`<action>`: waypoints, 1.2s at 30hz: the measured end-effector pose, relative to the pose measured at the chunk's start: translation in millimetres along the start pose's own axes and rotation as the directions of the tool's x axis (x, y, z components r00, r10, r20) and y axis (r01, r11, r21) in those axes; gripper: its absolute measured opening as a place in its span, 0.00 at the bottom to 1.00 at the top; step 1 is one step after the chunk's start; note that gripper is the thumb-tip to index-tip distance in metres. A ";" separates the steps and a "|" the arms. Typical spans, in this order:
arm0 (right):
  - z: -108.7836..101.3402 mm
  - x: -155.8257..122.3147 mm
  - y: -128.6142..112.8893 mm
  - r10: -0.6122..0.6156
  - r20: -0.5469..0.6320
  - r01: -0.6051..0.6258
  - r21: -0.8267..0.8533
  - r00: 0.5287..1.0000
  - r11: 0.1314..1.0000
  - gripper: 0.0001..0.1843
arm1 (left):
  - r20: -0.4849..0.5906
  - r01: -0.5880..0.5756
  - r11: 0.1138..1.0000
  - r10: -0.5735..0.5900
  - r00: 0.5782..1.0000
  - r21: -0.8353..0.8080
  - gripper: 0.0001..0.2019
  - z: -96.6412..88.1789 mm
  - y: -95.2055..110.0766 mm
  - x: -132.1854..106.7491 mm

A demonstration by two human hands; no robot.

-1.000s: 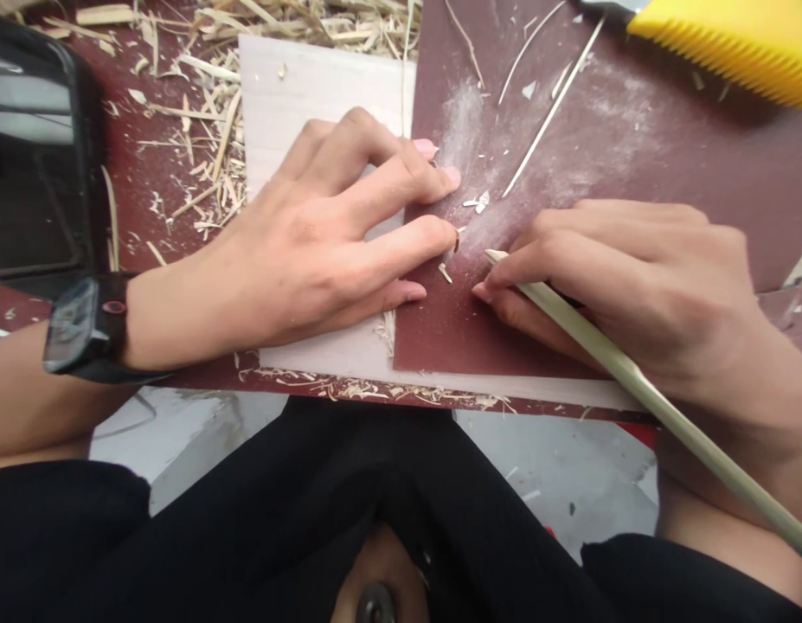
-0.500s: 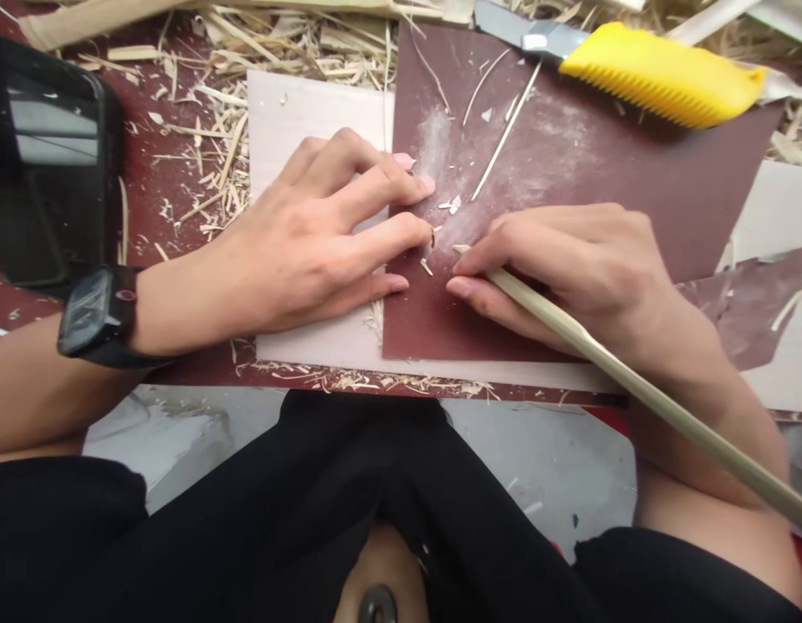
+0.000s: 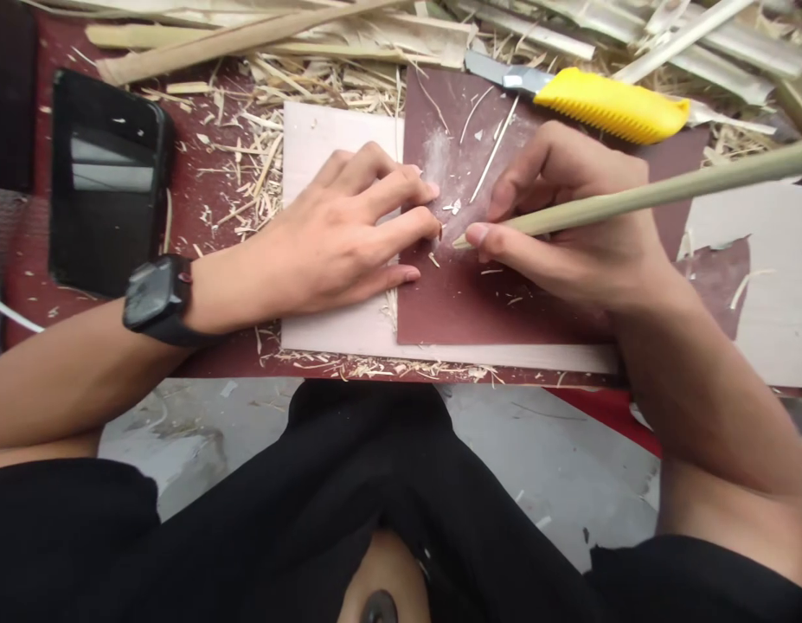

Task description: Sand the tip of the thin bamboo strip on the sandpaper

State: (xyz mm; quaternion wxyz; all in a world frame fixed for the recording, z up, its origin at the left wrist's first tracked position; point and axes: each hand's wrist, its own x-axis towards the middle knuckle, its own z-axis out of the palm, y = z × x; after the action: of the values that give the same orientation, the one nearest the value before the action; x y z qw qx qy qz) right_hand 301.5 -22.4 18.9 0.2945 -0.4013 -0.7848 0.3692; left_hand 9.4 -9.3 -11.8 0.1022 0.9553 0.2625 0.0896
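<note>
At the left a dark phone (image 3: 105, 186) lies among shavings (image 3: 245, 182), and the person's left hand (image 3: 336, 238), watch (image 3: 155, 298) at the wrist, stays flat and open-fingered, pinning the edge of the brown sandpaper sheet (image 3: 478, 316) to the pale board (image 3: 336, 333) as it did a second ago. Just right of its fingertips the bamboo stick (image 3: 634, 200) keeps its pointed tip on the dusty sheet, but its shaft, which ran down towards the lap, now swings out to the right; the right hand (image 3: 569, 251) is closed round it near the tip. I judge the tip now meets the abrasive at a new angle, and the yellow-handled knife (image 3: 612, 106) lies untouched beyond.
</note>
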 end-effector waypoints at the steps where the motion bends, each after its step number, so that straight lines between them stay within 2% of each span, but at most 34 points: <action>1: -1.8 3.9 -4.0 -0.008 0.029 0.008 0.004 1.000 1.000 0.12 | -0.002 0.007 1.000 -0.007 1.000 0.001 0.23 -0.3 1.0 0.7; 4: -5.4 15.7 -15.6 -0.033 0.119 0.043 -0.078 0.992 0.996 0.16 | 0.002 0.023 1.000 -0.023 1.000 -0.009 0.24 -0.3 2.8 2.5; 6: -3.6 20.9 -16.8 -0.048 0.144 0.055 -0.047 0.988 0.997 0.14 | 0.007 0.035 0.999 -0.034 0.999 -0.022 0.25 0.2 2.8 3.7; 8: 1.2 23.0 -11.0 -0.052 0.142 0.045 0.057 0.988 0.997 0.12 | 0.027 0.053 0.997 -0.052 0.998 -0.054 0.25 0.5 1.8 5.0; 10: 6.1 22.9 -1.0 0.004 0.112 -0.021 0.147 0.994 0.989 0.14 | 0.054 0.069 0.993 -0.063 0.997 -0.097 0.24 0.0 0.3 6.4; 12: 8.8 22.4 8.9 0.042 0.110 -0.061 0.177 0.993 0.982 0.19 | 0.076 0.071 0.989 -0.062 0.995 -0.131 0.24 -1.6 -1.1 7.8; 16: 8.0 21.6 20.8 0.014 0.106 -0.034 0.194 0.994 0.980 0.29 | 0.105 0.049 0.988 -0.033 0.994 -0.149 0.25 -6.3 -2.1 10.6; 21: 8.6 17.8 25.4 0.031 0.100 -0.054 0.243 0.995 0.969 0.27 | 0.140 0.056 0.991 -0.039 0.989 -0.125 0.24 -9.1 0.2 13.2; 26: 8.2 15.4 24.0 -0.016 0.078 0.004 0.146 0.997 0.989 0.28 | 0.069 0.058 0.988 -0.048 0.996 -0.144 0.24 -4.1 0.5 12.5; 31: 6.3 13.5 20.1 -0.077 0.107 0.064 0.119 0.991 0.991 0.23 | 0.021 0.022 0.996 -0.020 1.000 -0.090 0.22 -1.5 -0.3 9.9; 36: 8.4 12.8 19.3 -0.134 0.062 0.133 0.021 0.989 0.991 0.26 | -0.018 -0.018 0.999 0.017 1.000 -0.047 0.20 -2.1 -0.5 8.1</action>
State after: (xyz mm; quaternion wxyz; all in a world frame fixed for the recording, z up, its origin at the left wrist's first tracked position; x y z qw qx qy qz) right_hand 296.7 -6.6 0.7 0.2971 -0.3334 -0.8157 0.3678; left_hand 15.5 -4.3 -8.9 0.1217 0.9540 0.2529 0.1051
